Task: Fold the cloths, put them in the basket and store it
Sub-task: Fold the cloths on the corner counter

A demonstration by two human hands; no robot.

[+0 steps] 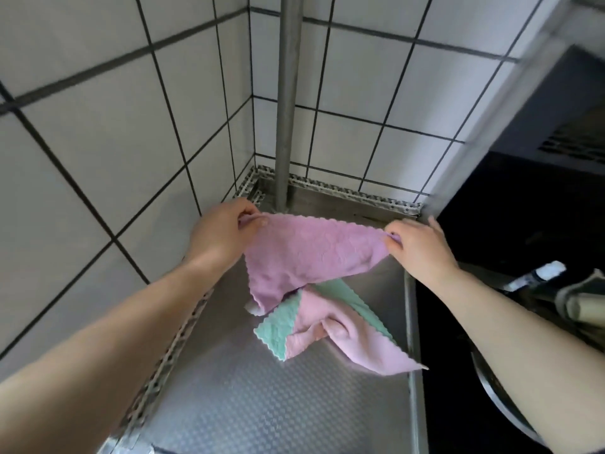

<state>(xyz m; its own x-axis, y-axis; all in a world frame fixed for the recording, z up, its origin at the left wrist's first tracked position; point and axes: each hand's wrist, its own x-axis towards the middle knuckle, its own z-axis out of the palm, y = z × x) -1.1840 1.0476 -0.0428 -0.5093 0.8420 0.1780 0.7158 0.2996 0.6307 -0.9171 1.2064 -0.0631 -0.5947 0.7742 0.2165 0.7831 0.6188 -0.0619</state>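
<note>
A purple cloth (304,253) hangs stretched between my two hands above a steel counter (262,398). My left hand (222,229) pinches its left corner and my right hand (415,244) pinches its right corner. The cloth's lower edge droops toward the counter. Under it a pink cloth (347,339) lies crumpled on top of a mint green cloth (278,329). No basket is in view.
White tiled walls (98,142) close off the left and back of the counter. A vertical steel pipe (288,103) stands at the back corner. At the right lie a black stove top (510,231), a pan rim (491,388) and a dark extractor hood (556,119).
</note>
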